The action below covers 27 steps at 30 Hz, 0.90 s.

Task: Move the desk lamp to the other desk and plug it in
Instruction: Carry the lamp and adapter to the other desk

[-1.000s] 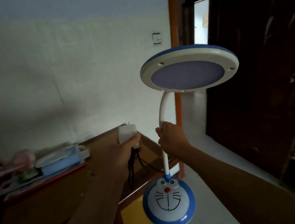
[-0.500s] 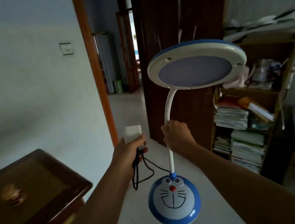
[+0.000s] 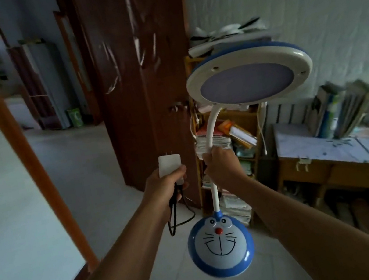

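Both bare forearms stretched forward from the lower corners, converging toward mid-frame. Left hand raised at about the height of the right, back of the hand toward the camera, fingers curled tight around the lower half of a white plug adapter, thumb side uppermost, wrist straight. Right hand fisted around the white lamp neck, knuckles up, wrist bent slightly inward, just beside the left hand but not touching it. Right forearm running down to the lower right corner, left forearm to the lower left. No sleeves visible on either arm.
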{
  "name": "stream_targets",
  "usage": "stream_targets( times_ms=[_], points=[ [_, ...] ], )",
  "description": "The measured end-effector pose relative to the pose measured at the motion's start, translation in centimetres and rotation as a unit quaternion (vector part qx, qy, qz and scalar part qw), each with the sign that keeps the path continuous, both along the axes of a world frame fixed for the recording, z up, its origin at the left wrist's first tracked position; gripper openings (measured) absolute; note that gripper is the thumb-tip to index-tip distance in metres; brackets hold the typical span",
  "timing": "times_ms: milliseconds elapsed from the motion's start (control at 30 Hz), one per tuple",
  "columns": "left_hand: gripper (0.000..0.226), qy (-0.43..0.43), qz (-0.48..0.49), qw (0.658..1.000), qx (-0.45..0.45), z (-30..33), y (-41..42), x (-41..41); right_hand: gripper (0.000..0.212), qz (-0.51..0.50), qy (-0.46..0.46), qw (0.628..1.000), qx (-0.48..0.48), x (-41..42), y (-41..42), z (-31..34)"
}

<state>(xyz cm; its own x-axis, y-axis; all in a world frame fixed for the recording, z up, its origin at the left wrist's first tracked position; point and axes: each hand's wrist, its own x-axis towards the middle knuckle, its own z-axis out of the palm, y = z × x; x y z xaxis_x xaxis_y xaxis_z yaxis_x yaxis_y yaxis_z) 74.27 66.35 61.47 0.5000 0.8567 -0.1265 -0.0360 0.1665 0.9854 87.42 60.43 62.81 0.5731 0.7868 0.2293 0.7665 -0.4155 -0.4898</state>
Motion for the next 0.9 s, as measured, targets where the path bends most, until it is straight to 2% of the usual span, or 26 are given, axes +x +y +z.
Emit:
stream_targets(
  times_ms=[100, 333, 533, 667, 900],
  points=[
    [0.02, 0.0, -0.029, 1.0, -0.008, -0.4, 0.9, 4.1, 0.024, -0.022, -0.025, 0.999, -0.021, 3.7, -0.1, -0.3],
    [0.015, -0.004, -0.107, 0.994, -0.013, 0.3, 3.9, 14.9, 0.025, -0.127, 0.014, 0.991, 0.042, 11.8, -0.2, 0.3],
    [0.038, -0.014, -0.165, 0.986, -0.007, 0.5, 4.6, 23.1, 0.025, -0.194, 0.049, 0.977, 0.068, 18.6, -0.7, 0.8],
    [0.04, -0.006, -0.191, 0.982, -0.014, 0.4, 4.5, 28.6, 0.019, -0.212, 0.064, 0.972, 0.073, 23.7, -1.2, 0.8],
    [0.042, -0.014, -0.211, 0.977, -0.011, 0.2, 3.9, 39.4, 0.023, -0.229, 0.1, 0.963, 0.101, 35.1, -1.5, 0.5]
  ],
)
